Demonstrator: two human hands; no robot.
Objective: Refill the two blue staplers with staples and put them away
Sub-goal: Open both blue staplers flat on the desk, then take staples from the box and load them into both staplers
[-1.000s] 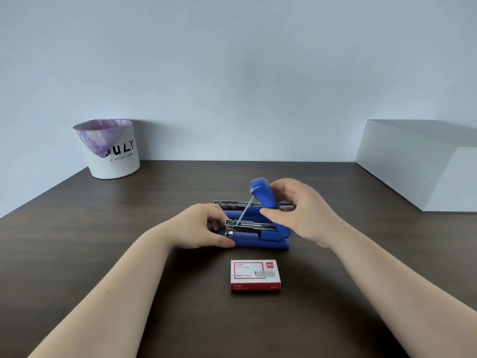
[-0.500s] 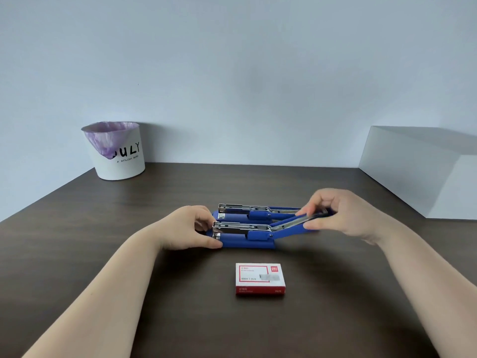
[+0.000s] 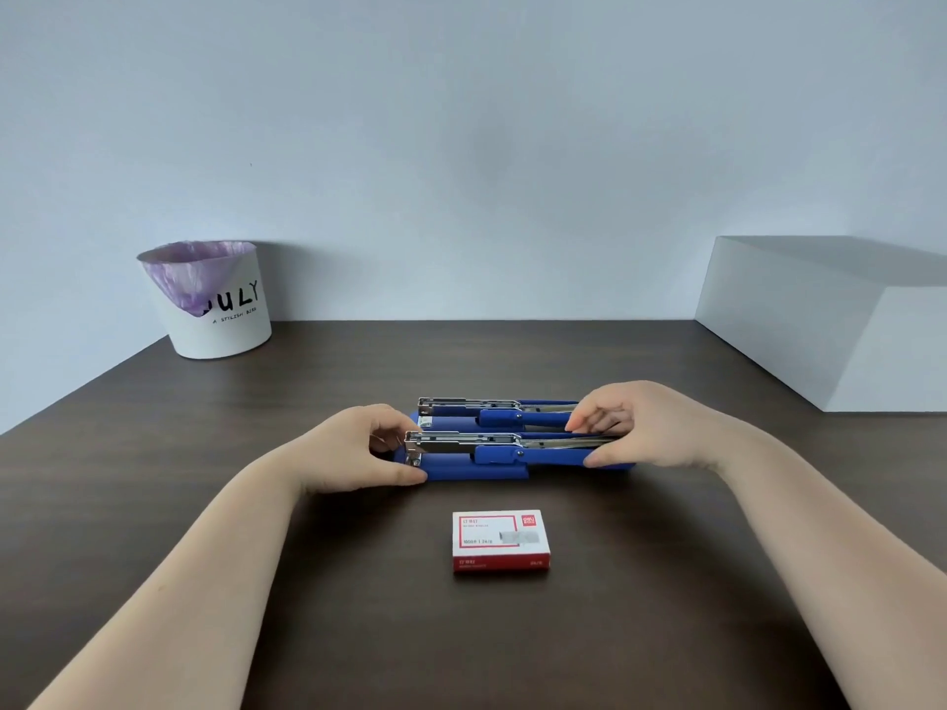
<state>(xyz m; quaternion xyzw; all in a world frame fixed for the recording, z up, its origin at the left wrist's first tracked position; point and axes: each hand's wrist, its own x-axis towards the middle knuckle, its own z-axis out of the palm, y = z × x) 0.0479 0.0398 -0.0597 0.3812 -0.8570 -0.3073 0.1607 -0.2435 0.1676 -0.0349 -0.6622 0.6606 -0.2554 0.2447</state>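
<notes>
My left hand (image 3: 353, 453) pinches the front end of the nearer blue plastic stapler (image 3: 476, 466), thumb against its base and fingers curled at the metal nose. My right hand (image 3: 645, 427) holds that same stapler's top arm, folded fully back and lying flat to the right, thumb under it and fingers over the bare metal staple channel. The stapler lies opened out lengthwise in the middle of the dark brown wooden table (image 3: 153, 504). The second blue plastic stapler (image 3: 512, 415) lies just behind it, parallel and opened flat as well, its right end hidden by my right hand. A small red-and-white cardboard staple box (image 3: 501, 540) sits shut, nearer to me, apart from both. At the table's far left corner stands a white round bin with a purple liner (image 3: 215, 299); a white rectangular box (image 3: 820, 325) sits along the right edge.
</notes>
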